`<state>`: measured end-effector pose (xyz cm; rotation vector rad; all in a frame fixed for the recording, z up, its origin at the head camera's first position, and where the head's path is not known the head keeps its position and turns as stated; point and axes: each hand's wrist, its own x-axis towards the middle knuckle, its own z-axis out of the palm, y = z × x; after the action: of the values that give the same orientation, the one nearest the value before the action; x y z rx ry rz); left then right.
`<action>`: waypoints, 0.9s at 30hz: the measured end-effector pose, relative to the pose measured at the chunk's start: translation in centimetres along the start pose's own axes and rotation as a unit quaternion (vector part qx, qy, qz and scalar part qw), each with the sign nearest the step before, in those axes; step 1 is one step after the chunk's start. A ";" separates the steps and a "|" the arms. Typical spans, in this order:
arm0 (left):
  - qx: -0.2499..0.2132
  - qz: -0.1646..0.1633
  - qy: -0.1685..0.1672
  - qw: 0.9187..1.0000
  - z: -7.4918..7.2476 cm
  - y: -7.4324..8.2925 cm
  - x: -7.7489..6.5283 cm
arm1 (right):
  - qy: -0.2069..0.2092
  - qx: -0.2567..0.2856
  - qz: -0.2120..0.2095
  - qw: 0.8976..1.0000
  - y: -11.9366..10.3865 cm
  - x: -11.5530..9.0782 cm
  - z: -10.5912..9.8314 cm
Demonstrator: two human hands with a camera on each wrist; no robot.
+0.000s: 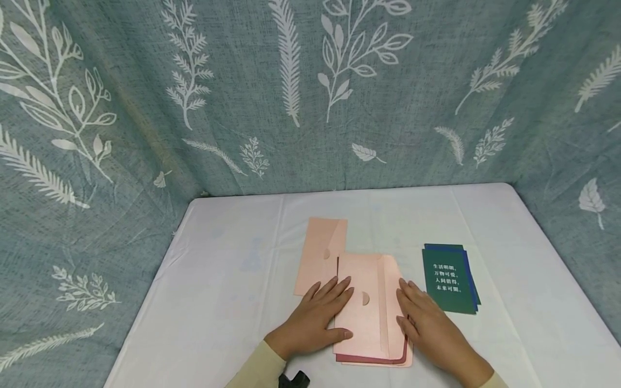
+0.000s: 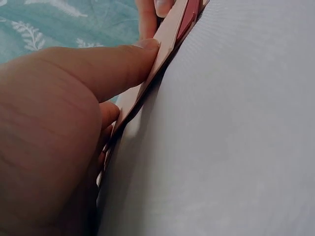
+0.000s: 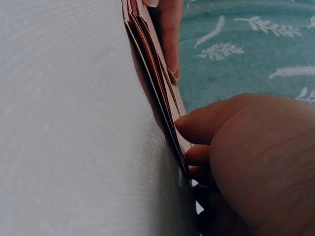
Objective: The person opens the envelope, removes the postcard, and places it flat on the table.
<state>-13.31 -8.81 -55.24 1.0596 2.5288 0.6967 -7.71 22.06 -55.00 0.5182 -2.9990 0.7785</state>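
A pale pink envelope [image 1: 364,334] with its flap opened to the right lies on top of a small stack in front of me. Below its near edge shows a dark red envelope [image 1: 371,359], and under that another pink edge. My left hand [image 1: 315,318] rests on the left side of the top envelope, fingers extended and thumb near the lower left. At the right edge, my right hand [image 1: 432,326] touches the flap with its fingertips. Layered paper edges [image 3: 150,64] show in the right wrist view, and the left thumb [image 2: 123,66] presses on the pink paper in the left wrist view.
A further pink envelope [image 1: 320,242] lies behind the left hand, partly under the stack. To the right sits a small pile of green and blue cards [image 1: 448,299] with white characters. A white cloth [image 1: 218,269] covers the table, and a patterned teal curtain [image 1: 233,97] surrounds it.
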 end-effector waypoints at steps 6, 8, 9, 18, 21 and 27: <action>0.010 -0.005 0.003 1.000 0.3 0.3 0.1 | -0.004 0.001 0.002 1.000 -0.1 0.0 -0.1; 0.015 -0.009 0.007 1.000 0.4 0.6 0.2 | -0.003 -0.001 0.001 1.000 -0.1 0.0 0.0; 0.018 -0.013 0.010 1.000 0.4 0.7 0.2 | -0.001 -0.002 0.000 1.000 -0.1 0.0 0.0; 0.054 -0.069 0.058 0.994 1.6 3.4 1.0 | -0.006 -0.006 0.002 1.000 -0.1 0.1 0.1; 0.058 -0.089 0.069 0.992 2.1 4.2 1.4 | -0.005 -0.005 0.002 1.000 -0.1 0.1 0.1; 0.047 -0.123 0.083 0.988 2.8 5.5 1.9 | -0.001 -0.005 0.001 1.000 -0.2 0.1 0.0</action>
<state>-10.16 -3.27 -54.74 0.7251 2.7970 0.6237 -7.74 21.82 -54.91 0.5175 -3.0045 0.7646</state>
